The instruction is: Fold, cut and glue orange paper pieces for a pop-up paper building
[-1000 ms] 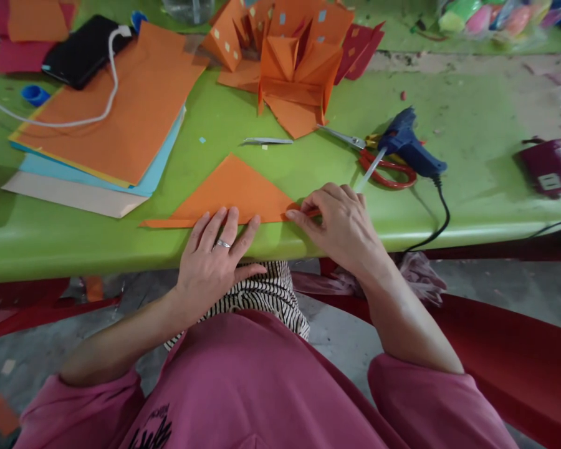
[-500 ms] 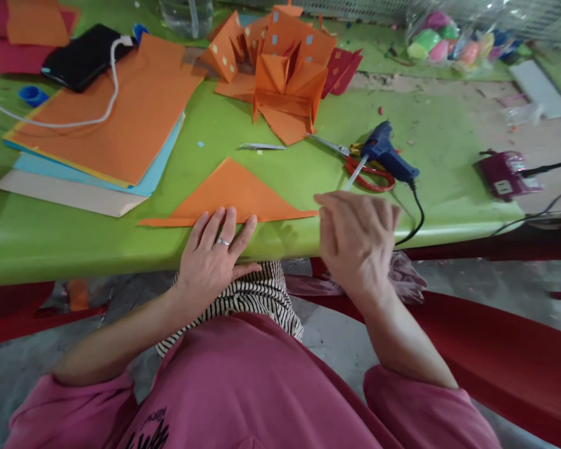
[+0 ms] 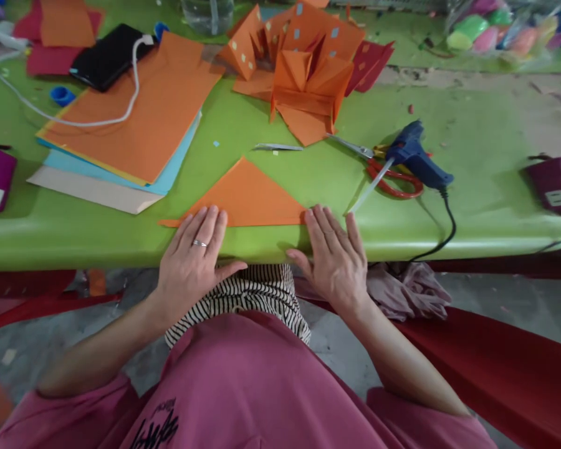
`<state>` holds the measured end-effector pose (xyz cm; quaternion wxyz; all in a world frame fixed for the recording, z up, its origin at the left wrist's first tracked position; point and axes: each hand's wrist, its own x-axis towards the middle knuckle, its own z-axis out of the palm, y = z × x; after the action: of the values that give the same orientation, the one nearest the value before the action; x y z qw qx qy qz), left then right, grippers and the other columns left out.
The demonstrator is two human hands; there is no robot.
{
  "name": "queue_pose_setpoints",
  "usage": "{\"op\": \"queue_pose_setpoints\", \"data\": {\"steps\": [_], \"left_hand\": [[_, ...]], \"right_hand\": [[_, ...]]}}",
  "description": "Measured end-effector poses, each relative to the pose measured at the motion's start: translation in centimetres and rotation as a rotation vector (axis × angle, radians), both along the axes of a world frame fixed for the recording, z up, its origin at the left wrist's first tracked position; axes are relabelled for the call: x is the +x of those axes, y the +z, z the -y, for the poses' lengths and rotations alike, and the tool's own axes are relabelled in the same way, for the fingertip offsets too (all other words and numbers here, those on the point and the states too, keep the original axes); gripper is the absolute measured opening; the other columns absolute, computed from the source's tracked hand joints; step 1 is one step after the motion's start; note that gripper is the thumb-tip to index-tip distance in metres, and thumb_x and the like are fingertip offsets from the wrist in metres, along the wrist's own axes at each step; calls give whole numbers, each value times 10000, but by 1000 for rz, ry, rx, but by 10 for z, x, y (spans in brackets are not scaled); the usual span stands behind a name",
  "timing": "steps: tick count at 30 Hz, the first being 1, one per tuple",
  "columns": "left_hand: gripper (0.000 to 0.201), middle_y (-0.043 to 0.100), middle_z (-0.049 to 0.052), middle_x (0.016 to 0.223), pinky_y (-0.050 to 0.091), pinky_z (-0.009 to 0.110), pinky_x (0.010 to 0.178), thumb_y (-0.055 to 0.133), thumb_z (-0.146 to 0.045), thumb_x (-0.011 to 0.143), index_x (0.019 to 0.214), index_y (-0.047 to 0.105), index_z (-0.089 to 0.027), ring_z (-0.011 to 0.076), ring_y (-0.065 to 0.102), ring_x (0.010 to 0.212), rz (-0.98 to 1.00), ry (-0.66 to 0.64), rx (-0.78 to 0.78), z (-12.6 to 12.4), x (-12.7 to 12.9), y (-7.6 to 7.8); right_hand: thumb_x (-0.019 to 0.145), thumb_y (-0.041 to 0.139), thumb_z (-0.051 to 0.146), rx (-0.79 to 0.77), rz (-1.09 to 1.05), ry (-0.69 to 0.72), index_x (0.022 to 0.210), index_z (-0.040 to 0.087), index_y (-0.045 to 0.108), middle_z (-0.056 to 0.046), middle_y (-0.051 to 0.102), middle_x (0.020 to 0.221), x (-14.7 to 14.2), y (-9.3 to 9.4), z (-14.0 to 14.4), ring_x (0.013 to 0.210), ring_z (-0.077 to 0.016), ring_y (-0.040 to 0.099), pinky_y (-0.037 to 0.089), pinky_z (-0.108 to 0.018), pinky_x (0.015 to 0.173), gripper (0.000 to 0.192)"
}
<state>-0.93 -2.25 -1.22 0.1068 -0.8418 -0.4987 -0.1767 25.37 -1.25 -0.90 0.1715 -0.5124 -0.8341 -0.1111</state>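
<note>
Orange paper folded into a triangle lies flat at the near edge of the green table. The left hand presses its spread fingers on the bottom edge, and the right hand lies flat by the right corner, holding nothing. The paper could slip off the edge if a hand pulls back. The glue gun sits near and may be hot.

glue gun on scissors | phone (cabled) on orange sheets | folded model
</note>
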Motion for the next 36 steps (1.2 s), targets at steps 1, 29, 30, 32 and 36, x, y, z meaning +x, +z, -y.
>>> {"op": "queue_pose_setpoints", "data": {"steps": [1, 29, 30, 32, 36], "left_hand": [[894, 507, 213, 1492, 360, 447, 1180, 489, -636, 936, 1578, 239, -66, 342, 502, 1377, -9, 33, -9, 2, -8, 1], [686, 573, 187, 1438, 360, 430, 1178, 314, -529, 1012, 1466, 430, -28, 298, 538, 1344, -7, -76, 67, -13, 34, -11], [695, 570, 190, 1441, 371, 433, 1171, 335, -524, 1011, 1492, 391, -26, 300, 538, 1344, -4, -85, 66, -12, 29, -10], [799, 552, 206, 1453, 398, 446, 1150, 415, -576, 981, 1546, 288, -26, 316, 537, 1344, -5, -77, 55, -12, 17, -8], [953, 528, 228, 1468, 436, 468, 1114, 503, -632, 928, 1591, 146, -48, 342, 543, 1337, -17, -16, 61, -9, -11, -4]], "right_hand": [[968, 531, 512, 12, 2, -6, 1569, 90, 290, -196, 536, 1472, 3, 0, -1, 1385, -317, 501, 316, -535, 1206, 772], [978, 399, 612, 4, -17, 219, 1563, 32, 267, -195, 464, 1531, -48, 2, -12, 1466, -290, 389, 263, -492, 1243, 834], [973, 412, 612, -12, -25, 223, 1561, 26, 271, -196, 470, 1526, -48, -1, -13, 1462, -285, 397, 295, -465, 1235, 842], [963, 447, 605, -28, -29, 186, 1569, 30, 260, -198, 472, 1524, -39, -3, -15, 1455, -285, 408, 338, -437, 1218, 855], [948, 493, 591, -19, 1, 78, 1586, 53, 226, -208, 482, 1513, -3, -1, -14, 1424, -309, 451, 381, -450, 1190, 876]]}}
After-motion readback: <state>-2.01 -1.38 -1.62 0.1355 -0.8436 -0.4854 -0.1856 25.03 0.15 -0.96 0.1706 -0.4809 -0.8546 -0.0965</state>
